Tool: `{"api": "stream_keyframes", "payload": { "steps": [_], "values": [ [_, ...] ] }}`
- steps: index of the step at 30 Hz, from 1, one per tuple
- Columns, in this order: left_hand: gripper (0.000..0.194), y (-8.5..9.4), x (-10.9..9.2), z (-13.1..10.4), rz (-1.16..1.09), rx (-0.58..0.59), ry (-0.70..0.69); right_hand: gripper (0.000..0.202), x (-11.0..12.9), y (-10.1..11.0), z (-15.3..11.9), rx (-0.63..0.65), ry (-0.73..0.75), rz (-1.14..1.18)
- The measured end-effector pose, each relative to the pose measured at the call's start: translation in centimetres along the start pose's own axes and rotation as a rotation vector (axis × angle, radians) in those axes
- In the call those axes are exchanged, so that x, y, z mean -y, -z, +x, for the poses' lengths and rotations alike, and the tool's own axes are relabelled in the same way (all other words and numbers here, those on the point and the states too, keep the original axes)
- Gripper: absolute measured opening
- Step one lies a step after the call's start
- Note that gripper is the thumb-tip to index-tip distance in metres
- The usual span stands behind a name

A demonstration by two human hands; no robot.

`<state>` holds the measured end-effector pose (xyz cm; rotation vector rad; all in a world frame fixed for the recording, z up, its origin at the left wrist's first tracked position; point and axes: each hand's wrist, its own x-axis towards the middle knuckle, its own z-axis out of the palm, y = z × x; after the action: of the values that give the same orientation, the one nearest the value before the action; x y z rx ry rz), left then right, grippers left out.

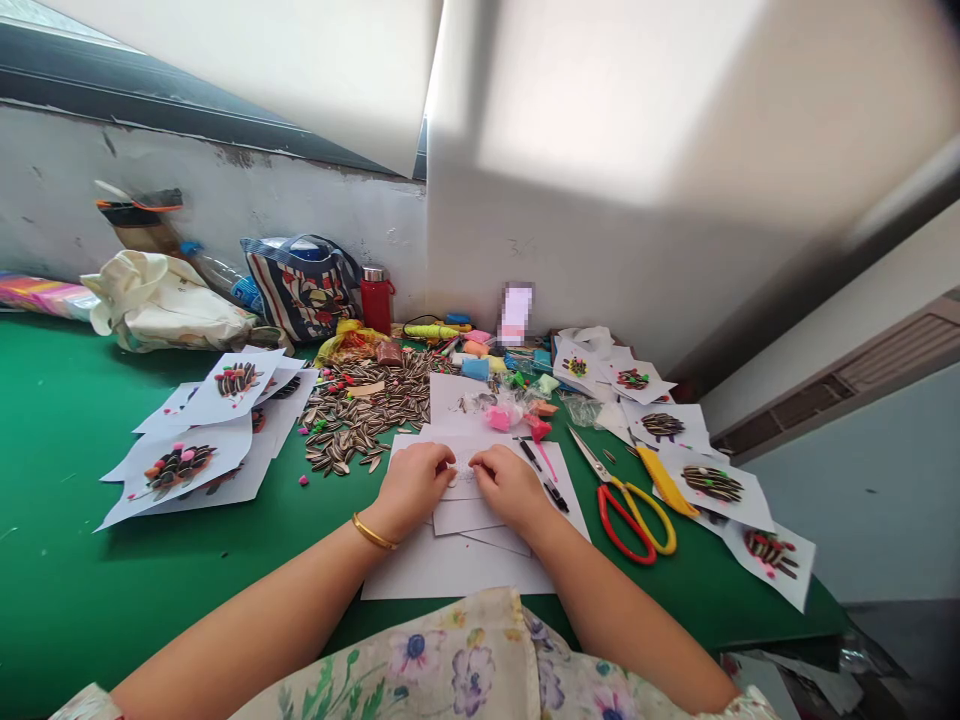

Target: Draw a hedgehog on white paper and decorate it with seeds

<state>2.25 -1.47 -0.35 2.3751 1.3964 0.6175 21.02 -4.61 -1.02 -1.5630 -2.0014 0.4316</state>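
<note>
White paper sheets (pixel 472 568) lie stacked in front of me on the green table. Over a smaller card (pixel 461 515) with faint pencil-like marks, my left hand (pixel 417 482) has its fingers pressed together around something too small to make out. Just to its right, my right hand (pixel 510 485) is also closed at the fingertips near the card's surface, and what it pinches is hidden. The hands are a little apart. Black pens (pixel 555 494) rest on the sheets beside my right hand. A pile of striped sunflower seeds (pixel 375 410) spreads behind my left hand.
Scissors (pixel 634 505) and a yellow-handled tool (pixel 666 482) lie at the right. Seed-decorated cards (pixel 187 470) are stacked left, others (pixel 712 483) right. Pink clay (pixel 498 418) sits behind the hands. A red bottle (pixel 376 300), patterned bag (pixel 304 290) and cloth bag (pixel 169 305) stand along the wall.
</note>
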Motion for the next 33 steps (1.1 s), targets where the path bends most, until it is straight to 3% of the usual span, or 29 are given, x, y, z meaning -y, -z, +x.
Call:
{"api": "stream_keyframes", "payload": {
  "steps": [8, 14, 18, 24, 33],
  "values": [
    [0.015, 0.1, 0.1, -0.1, -0.045, -0.004, -0.004, 0.032, 0.6, -0.4, -0.4, 0.045, 0.131, -0.057],
    [0.018, 0.8, 0.4, -0.4, -0.078, 0.025, 0.011, 0.031, 0.7, -0.5, -0.4, 0.047, 0.128, -0.106],
    [0.015, 1.3, 0.5, -0.9, 0.012, 0.020, -0.056, 0.031, 0.7, -0.4, -0.4, 0.033, 0.121, -0.087],
    [0.017, 1.0, 0.4, -1.2, 0.079, 0.028, -0.131, 0.031, 0.4, -0.5, -0.5, 0.027, 0.140, -0.045],
    [0.017, 0.9, 0.1, -1.2, 0.137, 0.035, -0.110, 0.034, 0.8, -0.7, -0.5, 0.050, 0.144, -0.153]
  ]
}}
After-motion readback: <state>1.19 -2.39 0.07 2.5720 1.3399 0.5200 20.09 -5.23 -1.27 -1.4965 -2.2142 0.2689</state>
